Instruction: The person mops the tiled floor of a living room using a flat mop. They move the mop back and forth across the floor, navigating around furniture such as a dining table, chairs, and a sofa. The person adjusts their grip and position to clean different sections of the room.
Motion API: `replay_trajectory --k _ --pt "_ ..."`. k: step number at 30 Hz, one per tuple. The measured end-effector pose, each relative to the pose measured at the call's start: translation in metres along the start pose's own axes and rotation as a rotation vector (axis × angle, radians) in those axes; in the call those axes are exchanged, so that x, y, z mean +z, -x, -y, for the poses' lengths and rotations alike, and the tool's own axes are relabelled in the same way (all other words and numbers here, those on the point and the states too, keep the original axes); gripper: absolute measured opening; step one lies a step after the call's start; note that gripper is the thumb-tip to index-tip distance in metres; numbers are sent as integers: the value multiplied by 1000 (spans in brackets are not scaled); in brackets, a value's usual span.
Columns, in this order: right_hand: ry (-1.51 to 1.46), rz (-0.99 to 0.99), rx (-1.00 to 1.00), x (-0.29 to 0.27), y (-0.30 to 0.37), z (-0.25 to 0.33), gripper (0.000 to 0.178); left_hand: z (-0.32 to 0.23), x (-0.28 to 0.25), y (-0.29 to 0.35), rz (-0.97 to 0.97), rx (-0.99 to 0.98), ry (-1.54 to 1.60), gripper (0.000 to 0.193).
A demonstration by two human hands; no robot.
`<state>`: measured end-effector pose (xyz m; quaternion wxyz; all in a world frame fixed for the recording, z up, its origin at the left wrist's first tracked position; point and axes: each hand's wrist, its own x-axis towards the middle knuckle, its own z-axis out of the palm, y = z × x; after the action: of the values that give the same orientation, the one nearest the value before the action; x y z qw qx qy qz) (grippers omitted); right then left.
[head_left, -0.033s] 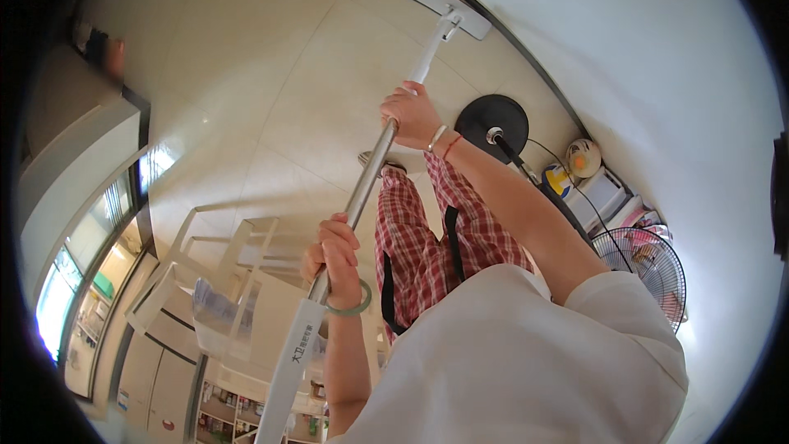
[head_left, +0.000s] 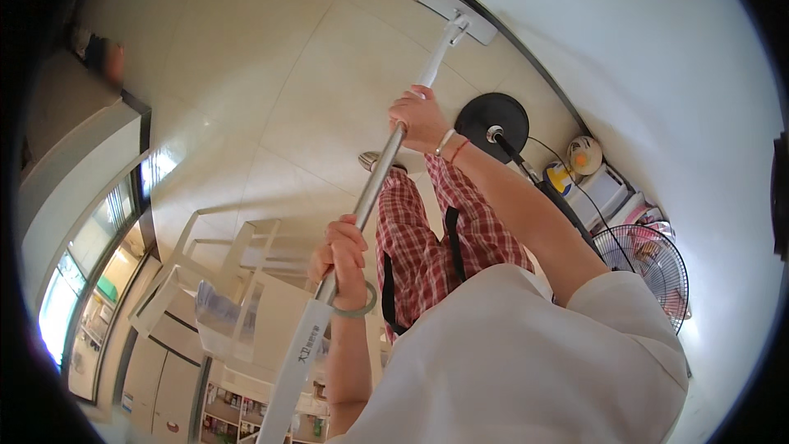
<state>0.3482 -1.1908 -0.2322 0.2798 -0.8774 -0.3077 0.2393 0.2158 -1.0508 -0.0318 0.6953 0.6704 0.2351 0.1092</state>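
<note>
A flat mop (head_left: 374, 191) slants across the view, with a metal pole and a white lower grip. My right hand (head_left: 417, 119) is closed around the pole's far part, where white plastic meets metal. Closer to me, my left hand (head_left: 340, 258) wraps the metal pole just above the white grip. The white rectangular mop head (head_left: 481, 26) lies on the tiled floor beside the dark skirting of the wall. A green bangle (head_left: 358, 302) hangs at my left wrist, and thin bracelets circle the right one.
Right of my legs stands a fan with a round black base (head_left: 493, 125) and wire cage (head_left: 648, 273). Balls (head_left: 584, 155) and boxes (head_left: 604, 195) line the wall. White chairs (head_left: 197, 279) stand at the left, with shelves (head_left: 234, 411) below them.
The mop head has slid slightly to the right along the wall's edge and a little nearer. Both hands have shifted slightly right with the pole, keeping their grip.
</note>
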Motion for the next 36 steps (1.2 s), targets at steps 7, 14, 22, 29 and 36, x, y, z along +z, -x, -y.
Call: replay_trajectory --k 7,14,22,29,36 --pt "-66 -29 66 -3 55 -29 6 12 24 17 158 3 30 32" --pt "-67 10 139 2 107 -61 11 35 50 38 184 -103 86 32" --pt "-33 46 229 9 157 -97 14 64 80 58 234 -158 155 29" --pt "-43 1 323 15 207 -142 11 91 125 71 274 -205 259 28" --pt "-26 -183 376 23 249 -187 12 119 162 76 479 -143 258 20"
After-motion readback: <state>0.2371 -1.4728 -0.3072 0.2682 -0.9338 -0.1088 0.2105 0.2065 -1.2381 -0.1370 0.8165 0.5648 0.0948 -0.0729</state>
